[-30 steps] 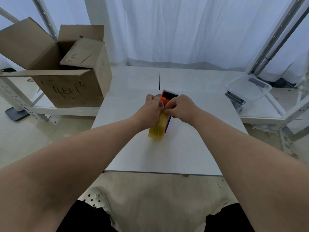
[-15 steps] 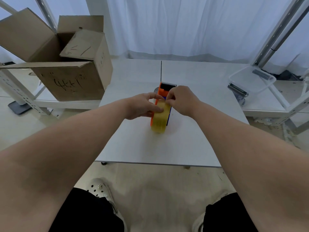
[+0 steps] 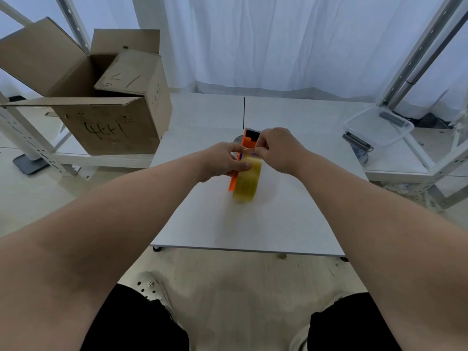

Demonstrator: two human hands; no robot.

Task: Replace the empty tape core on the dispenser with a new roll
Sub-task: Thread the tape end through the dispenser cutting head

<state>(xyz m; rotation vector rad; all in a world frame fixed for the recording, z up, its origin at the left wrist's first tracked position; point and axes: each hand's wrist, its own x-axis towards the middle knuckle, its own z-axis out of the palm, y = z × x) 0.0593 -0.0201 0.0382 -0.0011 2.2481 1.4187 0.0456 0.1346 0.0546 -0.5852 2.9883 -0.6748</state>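
An orange tape dispenser [image 3: 247, 139] with a black toothed head stands on the white table [image 3: 253, 224], its head pointing away from me. A yellowish clear tape roll [image 3: 247, 182] sits in its near end. My left hand [image 3: 224, 160] grips the dispenser's left side, thumb resting on the roll. My right hand [image 3: 277, 148] pinches the tape's loose end just above the roll, near the head. A grey round object [image 3: 237, 140] peeks out behind the dispenser; I cannot tell what it is.
An open cardboard box [image 3: 101, 102] stands on a low shelf at the left. A clear plastic bin [image 3: 378, 127] and a dark metal tool [image 3: 357, 143] lie at the right. White curtains hang behind the table.
My left hand has slid back along the dispenser's side and my right hand has lifted slightly toward the head. The view has shifted a little.
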